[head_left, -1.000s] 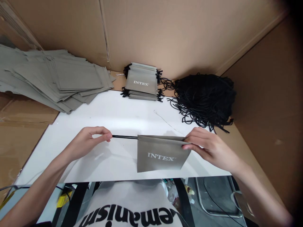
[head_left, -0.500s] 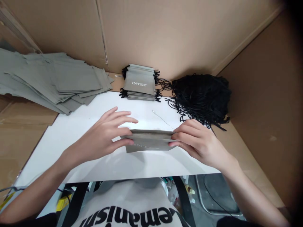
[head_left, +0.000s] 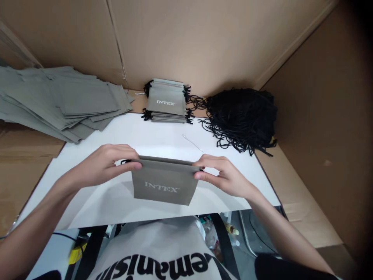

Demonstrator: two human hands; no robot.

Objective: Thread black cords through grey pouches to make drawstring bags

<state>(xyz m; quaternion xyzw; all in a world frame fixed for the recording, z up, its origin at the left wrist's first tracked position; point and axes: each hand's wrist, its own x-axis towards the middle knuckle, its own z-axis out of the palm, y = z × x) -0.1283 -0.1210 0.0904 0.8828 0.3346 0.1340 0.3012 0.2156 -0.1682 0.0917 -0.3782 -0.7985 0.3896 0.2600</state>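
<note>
A grey pouch (head_left: pixel 163 177) printed with white INTEX lettering hangs upright between my hands, its top edge away from the white tabletop. My left hand (head_left: pixel 112 163) pinches its upper left corner, thumb in front and fingers behind; a bit of black cord pokes out there. At the upper right corner my right hand (head_left: pixel 220 173) grips the pouch the same way, with a little black showing by the fingertips. Just beyond the right hand, a thin wire threading tool (head_left: pixel 192 142) lies on the table, its near end hidden behind my fingers.
Loose grey pouches (head_left: pixel 87 99) are heaped at the back left. A stack of INTEX pouches with black cord ends (head_left: pixel 166 95) stands at the back middle. To its right lies a pile of black cords (head_left: pixel 241 116). Cardboard walls (head_left: pixel 186 42) enclose the white table (head_left: pixel 116 208).
The pouch has turned so its printed front faces me, and it has shifted left. My left hand's spread fingers have closed on its corner. The whole view has shifted slightly.
</note>
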